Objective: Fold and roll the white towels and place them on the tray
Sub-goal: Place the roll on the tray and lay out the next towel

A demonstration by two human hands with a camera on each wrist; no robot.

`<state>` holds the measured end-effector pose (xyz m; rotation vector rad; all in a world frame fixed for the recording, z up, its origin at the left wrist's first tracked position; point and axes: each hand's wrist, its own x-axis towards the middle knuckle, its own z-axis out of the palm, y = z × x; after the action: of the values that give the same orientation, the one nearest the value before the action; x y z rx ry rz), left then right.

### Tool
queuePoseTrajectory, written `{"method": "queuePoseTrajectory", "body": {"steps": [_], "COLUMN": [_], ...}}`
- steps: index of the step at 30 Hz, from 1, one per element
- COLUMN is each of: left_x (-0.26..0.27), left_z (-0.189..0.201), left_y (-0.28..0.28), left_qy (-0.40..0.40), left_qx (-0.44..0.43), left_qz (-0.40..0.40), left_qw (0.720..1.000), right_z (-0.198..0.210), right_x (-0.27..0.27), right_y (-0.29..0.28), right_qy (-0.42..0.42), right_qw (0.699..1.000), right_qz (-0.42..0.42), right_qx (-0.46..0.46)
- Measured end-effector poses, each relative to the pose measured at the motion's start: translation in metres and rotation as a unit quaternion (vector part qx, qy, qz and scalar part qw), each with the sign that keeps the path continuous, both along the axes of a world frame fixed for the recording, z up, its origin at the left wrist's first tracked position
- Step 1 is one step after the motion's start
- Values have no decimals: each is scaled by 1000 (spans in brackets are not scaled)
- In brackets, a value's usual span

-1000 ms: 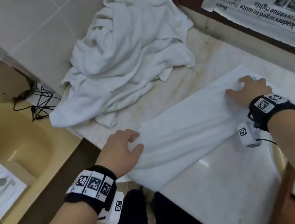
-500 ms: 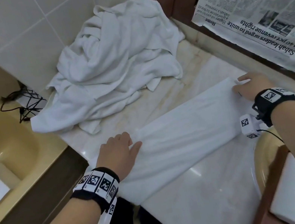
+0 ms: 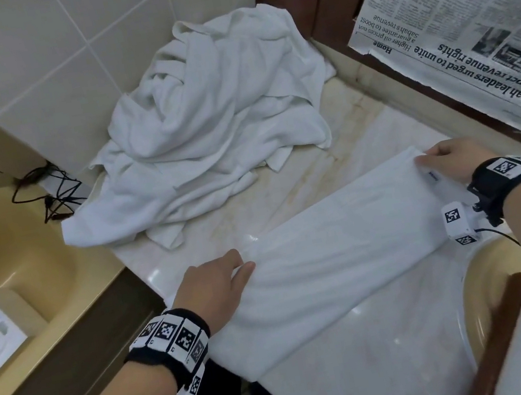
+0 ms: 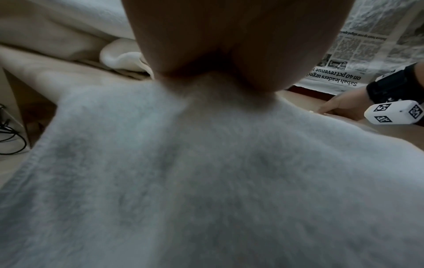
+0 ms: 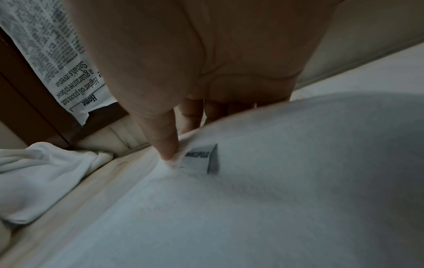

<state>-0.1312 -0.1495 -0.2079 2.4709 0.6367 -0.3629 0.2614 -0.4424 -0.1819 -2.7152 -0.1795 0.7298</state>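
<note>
Nearest me, my left hand (image 3: 213,284) lies on the near end of the folded towel (image 3: 333,261), fingers fairly straight and pressing the cloth flat against the counter (image 3: 369,369). In the left wrist view the palm sits right on the terry and hides the fingertips, so I cannot tell more about them. That towel runs as a long strip across the marble, its near end reaching the counter's edge. At its far end my right hand (image 3: 451,160) holds the corner: the thumb (image 5: 166,143) pins the hem just beside a small label (image 5: 201,159), with the other fingers curled behind the edge. A yellowish basin (image 3: 474,292) lies just right of the strip. Farther back, a heap of unfolded towels (image 3: 213,115) is piled in the corner against the tiled wall (image 3: 51,42), apart from the strip. Black cables (image 3: 46,193) lie left of the heap, and a newspaper (image 3: 462,5) hangs upside down at the far right. I see no tray.
</note>
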Motion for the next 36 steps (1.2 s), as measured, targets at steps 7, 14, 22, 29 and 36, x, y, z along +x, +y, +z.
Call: {"method": "queuePoseTrajectory", "body": {"steps": [7,14,22,29,36], "left_x": [-14,0,-18,4,0], "left_z": [11,-6,6,-19,-24], "left_y": [13,20,32,29,27], "left_qy": [-40,-3,-65,-20,-76], "left_qx": [-115,51,-27,99,135], "left_qz": [71,43,37,79,39], "left_qw": [990,998,997,992,987], "right_z": [-5,-11,-17,-22,-21], "right_x": [-12,-14,-14,-16,-14], "right_y": [12,26,35,44,40], "right_qy": [-36,-46,-49,-62,-54], "right_qw": [999,997,994,991,992], "right_qz": [12,10,24,-10,-38], "right_qx": [2,-63,-99,-119,-111]}}
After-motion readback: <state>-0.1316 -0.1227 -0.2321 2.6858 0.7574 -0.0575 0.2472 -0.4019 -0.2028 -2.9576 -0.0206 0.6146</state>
